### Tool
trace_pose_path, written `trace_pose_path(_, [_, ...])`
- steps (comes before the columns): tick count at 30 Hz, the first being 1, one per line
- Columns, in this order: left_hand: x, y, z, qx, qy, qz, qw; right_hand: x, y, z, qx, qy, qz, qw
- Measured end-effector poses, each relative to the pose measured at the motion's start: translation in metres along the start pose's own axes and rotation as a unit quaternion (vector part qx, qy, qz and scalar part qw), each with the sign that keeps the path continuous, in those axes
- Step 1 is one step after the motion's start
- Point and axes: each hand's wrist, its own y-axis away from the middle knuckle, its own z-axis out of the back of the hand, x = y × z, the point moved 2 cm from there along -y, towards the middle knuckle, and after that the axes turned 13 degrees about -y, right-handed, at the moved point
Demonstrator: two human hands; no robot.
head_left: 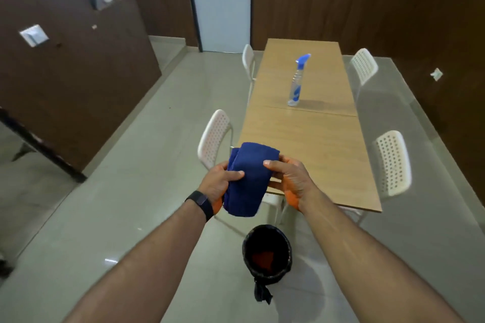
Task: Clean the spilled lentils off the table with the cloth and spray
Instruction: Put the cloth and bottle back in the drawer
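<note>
Long light-wood table [309, 139]: clear blue-capped spray bottle [298, 81] upright mid-top. Off near end, above black-lined bin [267, 254], folded dark-blue cloth [249, 178] gripped by left hand [217, 183] and right hand [291, 178], fingers curled.

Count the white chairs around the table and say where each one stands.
4. Two on the table's left side: near chair, far chair. Two on its right side: near chair, far chair. Another white frame shows below the near table edge, possibly a fifth.
</note>
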Motion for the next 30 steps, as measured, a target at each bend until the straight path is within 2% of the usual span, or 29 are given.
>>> trace_pose_path(5, [-0.004, -0.015, 0.072, -0.027, 0.035, 0.014, 0.999, -0.052, -0.031, -0.069, 0.016, 0.049, -0.088, 0.995])
trace_pose_path(12, [-0.016, -0.07, 0.161, -0.056, -0.032, 0.05, 0.997, -0.059, -0.111, -0.137, 0.021, 0.111, -0.09, 0.99])
trace_pose_path(21, [-0.087, -0.191, 0.246, -0.056, -0.036, -0.045, 0.997, -0.017, -0.245, -0.204, 0.05, 0.08, 0.04, 0.995])
trace_pose_path(26, [-0.138, -0.268, 0.282, -0.07, -0.079, -0.043, 0.993, 0.016, -0.335, -0.241, 0.037, 0.089, 0.058, 0.994])
trace_pose_path(30, [-0.161, -0.331, 0.315, -0.052, -0.067, -0.018, 0.996, 0.023, -0.401, -0.265, 0.021, 0.073, 0.034, 0.997])
